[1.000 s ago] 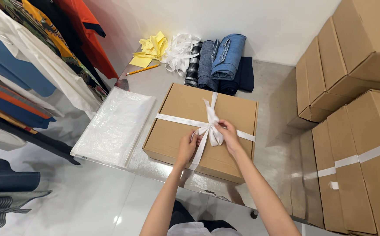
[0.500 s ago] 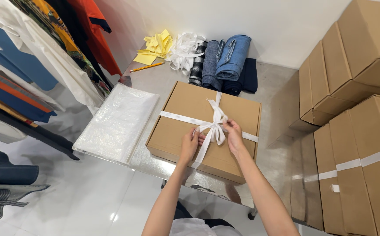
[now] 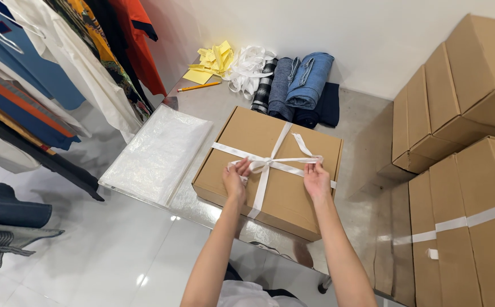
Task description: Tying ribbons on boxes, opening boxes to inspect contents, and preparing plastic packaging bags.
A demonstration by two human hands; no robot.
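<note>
A flat brown cardboard box (image 3: 241, 139) lies on the steel table (image 3: 367, 142), crossed by a white ribbon (image 3: 278, 139) tied at its middle. My left hand (image 3: 235, 179) pinches a ribbon loop left of the knot (image 3: 263, 165). To the right of the knot, my right hand (image 3: 317, 177) pinches the other loop near the box's right side. The ribbon is stretched taut between both hands.
A stack of clear plastic bags (image 3: 159, 153) lies left of the box. Folded jeans and dark clothes (image 3: 301, 88), loose white ribbon (image 3: 248, 67), yellow paper slips (image 3: 213, 59) and a pencil (image 3: 199, 87) sit at the back. Stacked cardboard boxes (image 3: 463, 142) stand right; hanging clothes (image 3: 59, 68) left.
My hands have moved apart, pulling the ribbon loops outward to each side. The bow that stood up at the box's middle is now drawn flat and tight.
</note>
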